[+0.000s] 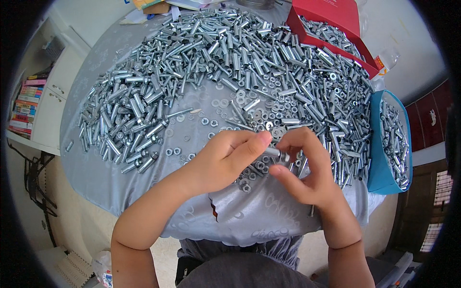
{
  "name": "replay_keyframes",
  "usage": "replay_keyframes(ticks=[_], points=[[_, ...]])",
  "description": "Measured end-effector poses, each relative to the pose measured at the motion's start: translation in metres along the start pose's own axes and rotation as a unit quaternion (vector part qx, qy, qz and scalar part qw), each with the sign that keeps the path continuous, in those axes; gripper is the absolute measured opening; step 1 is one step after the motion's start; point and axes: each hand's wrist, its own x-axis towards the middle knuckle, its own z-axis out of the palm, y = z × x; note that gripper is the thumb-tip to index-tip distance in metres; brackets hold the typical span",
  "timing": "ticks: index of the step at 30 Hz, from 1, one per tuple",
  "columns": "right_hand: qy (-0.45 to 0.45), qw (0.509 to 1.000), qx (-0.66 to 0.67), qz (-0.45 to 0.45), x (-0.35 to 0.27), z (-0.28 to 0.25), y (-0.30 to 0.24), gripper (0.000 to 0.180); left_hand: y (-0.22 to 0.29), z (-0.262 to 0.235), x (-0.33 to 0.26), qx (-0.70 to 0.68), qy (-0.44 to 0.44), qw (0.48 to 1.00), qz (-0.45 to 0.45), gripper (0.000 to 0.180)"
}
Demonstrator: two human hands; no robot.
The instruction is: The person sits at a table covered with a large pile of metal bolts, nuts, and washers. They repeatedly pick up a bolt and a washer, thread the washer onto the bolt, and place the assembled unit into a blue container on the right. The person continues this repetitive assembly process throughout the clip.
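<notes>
Just right of the frame's centre, the left hand [225,161] and right hand [305,168] both pinch a small metal sleeve [274,152] between fingertips; it looks rigid, light and slippery, best gripped around its barrel, near its ends.

Partly hidden parts

The fingers [249,144] cover most of the small metal sleeve [272,152]; the red box [336,14] is cut by the top edge.
</notes>
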Motion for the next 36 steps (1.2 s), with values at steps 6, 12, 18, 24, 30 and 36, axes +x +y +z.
replay_keyframes(ticks=[6, 12, 18, 24, 30, 36], points=[[-0.091, 0.994, -0.056, -0.016, -0.003, -0.009, 0.013, 0.028, 0.003, 0.001, -0.001, 0.021, -0.034, 0.999, 0.009, 0.044], [0.012, 1.000, 0.017, -0.001, -0.004, 0.004, 0.008, 0.046, 0.002, -0.003, 0.000, -0.019, -0.011, 1.000, -0.018, 0.045], [0.004, 0.994, -0.044, -0.101, -0.007, -0.001, 0.009, 0.032, 0.005, -0.002, -0.001, -0.024, -0.013, 0.999, -0.017, 0.046], [0.026, 0.999, -0.003, -0.021, -0.002, 0.001, 0.007, 0.027, 0.003, -0.002, -0.001, -0.050, -0.010, 0.998, -0.030, 0.044], [-0.095, 0.989, -0.092, -0.070, -0.003, -0.018, 0.015, 0.026, 0.005, 0.000, 0.001, -0.046, -0.007, 0.999, -0.006, 0.044], [-0.056, 0.996, -0.047, -0.048, -0.006, -0.015, 0.016, 0.045, 0.002, -0.004, 0.001, -0.039, -0.017, 0.999, -0.017, 0.042]])
